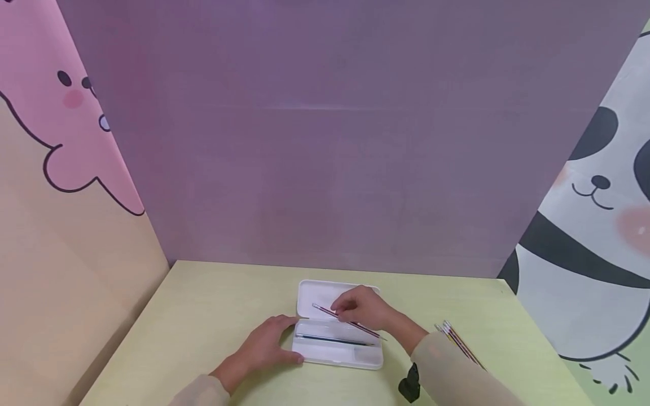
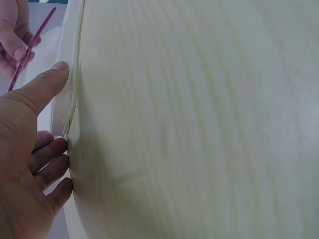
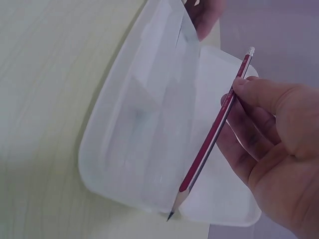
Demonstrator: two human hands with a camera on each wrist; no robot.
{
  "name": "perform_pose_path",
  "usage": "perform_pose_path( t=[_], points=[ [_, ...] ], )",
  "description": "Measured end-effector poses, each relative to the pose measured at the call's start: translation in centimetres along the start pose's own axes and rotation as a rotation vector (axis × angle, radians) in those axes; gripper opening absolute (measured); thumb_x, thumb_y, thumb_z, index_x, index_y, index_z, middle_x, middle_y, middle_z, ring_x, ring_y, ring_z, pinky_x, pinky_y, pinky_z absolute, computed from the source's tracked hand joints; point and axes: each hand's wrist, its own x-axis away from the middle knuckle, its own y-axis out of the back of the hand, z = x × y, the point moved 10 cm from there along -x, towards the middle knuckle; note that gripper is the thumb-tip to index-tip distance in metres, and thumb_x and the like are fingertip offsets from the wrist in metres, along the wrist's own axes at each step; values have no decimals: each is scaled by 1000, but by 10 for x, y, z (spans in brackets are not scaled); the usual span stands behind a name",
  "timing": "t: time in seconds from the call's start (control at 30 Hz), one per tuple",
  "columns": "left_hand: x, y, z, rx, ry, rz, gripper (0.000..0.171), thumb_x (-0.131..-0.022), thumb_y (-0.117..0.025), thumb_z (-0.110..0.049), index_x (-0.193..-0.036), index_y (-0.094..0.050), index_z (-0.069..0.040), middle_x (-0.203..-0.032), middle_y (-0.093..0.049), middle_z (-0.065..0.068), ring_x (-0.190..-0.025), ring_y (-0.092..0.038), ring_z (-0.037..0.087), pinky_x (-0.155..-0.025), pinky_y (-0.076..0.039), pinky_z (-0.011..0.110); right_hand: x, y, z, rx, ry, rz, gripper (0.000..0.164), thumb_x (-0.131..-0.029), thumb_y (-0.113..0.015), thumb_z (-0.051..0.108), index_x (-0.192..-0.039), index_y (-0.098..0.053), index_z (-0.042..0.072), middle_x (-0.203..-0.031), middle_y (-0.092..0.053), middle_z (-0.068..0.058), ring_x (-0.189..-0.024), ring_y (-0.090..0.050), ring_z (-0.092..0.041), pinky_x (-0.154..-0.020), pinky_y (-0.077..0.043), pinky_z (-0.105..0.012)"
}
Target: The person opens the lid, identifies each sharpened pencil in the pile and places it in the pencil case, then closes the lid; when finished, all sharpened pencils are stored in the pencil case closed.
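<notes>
A white pencil case point(image 1: 337, 356) lies on the table with its lid point(image 1: 311, 294) folded back. One dark pencil point(image 1: 335, 339) rests lengthwise inside the tray. My left hand point(image 1: 271, 343) holds the case's left end, the thumb at the front corner and the fingers toward the hinge side. Above the case, my right hand point(image 1: 367, 307) pinches a red-striped pencil point(image 3: 212, 137) between thumb and fingers. That pencil is slanted, its white eraser end up and left in the head view, its sharpened tip pointing down past the case's right side.
Several more striped pencils point(image 1: 463, 347) lie in a bunch on the pale wooden table point(image 1: 228, 293), beside the right sleeve point(image 1: 452, 366). A black object point(image 1: 410, 384) shows by that sleeve. A purple panel point(image 1: 325, 169) rises behind the table's far edge.
</notes>
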Motion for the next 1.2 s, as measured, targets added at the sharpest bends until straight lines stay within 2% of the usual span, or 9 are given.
perform_pose_path(
  t=[0.17,0.27,0.6,0.77,0.93,1.2],
  points=[
    [0,0,-1,2,-1,2,92,-73,-87,-55,-148,-54,-11,-145,-59,10,-137,-52,34,-114,-44,55,-10,-13,3,-7,-25,19,16,-92,-76,9,-105,-81,16,-99,-76,5,-86,-66,-10,-84,-61,-30],
    [0,0,-2,4,-1,4,93,-73,-87,-55,-148,-54,-11,-145,-59,10,-137,-52,34,-115,-44,55,-12,-23,1,-2,-57,35,16,-92,-77,10,-105,-81,18,-97,-76,8,-85,-64,-11,-82,-60,-29],
    [1,1,-3,9,-3,-1,92,-73,-88,-55,-147,-55,-10,-146,-59,11,-137,-51,35,-115,-43,55,-12,-51,11,95,6,77,15,-87,-79,3,-95,-82,15,-85,-76,7,-76,-61,-3,-75,-55,-20],
    [2,2,-4,22,-17,-9,92,-73,-88,-53,-146,-55,-8,-144,-59,12,-136,-52,35,-114,-44,56,-10,-55,14,135,34,75,14,-86,-79,1,-94,-82,12,-84,-76,6,-75,-61,-1,-73,-55,-20],
    [1,2,-4,13,-27,-20,91,-73,-88,-54,-145,-56,-8,-143,-60,11,-135,-53,33,-113,-45,54,-9,-56,13,139,44,85,14,-85,-80,3,-93,-82,14,-84,-76,10,-78,-64,2,-75,-56,-18],
    [1,1,-7,-24,-63,-36,89,-73,-87,-53,-143,-57,-6,-140,-63,10,-133,-55,33,-112,-46,53,-8,-54,12,102,32,90,13,-85,-81,2,-96,-82,10,-88,-78,1,-80,-65,-3,-75,-56,-21]
  ],
)
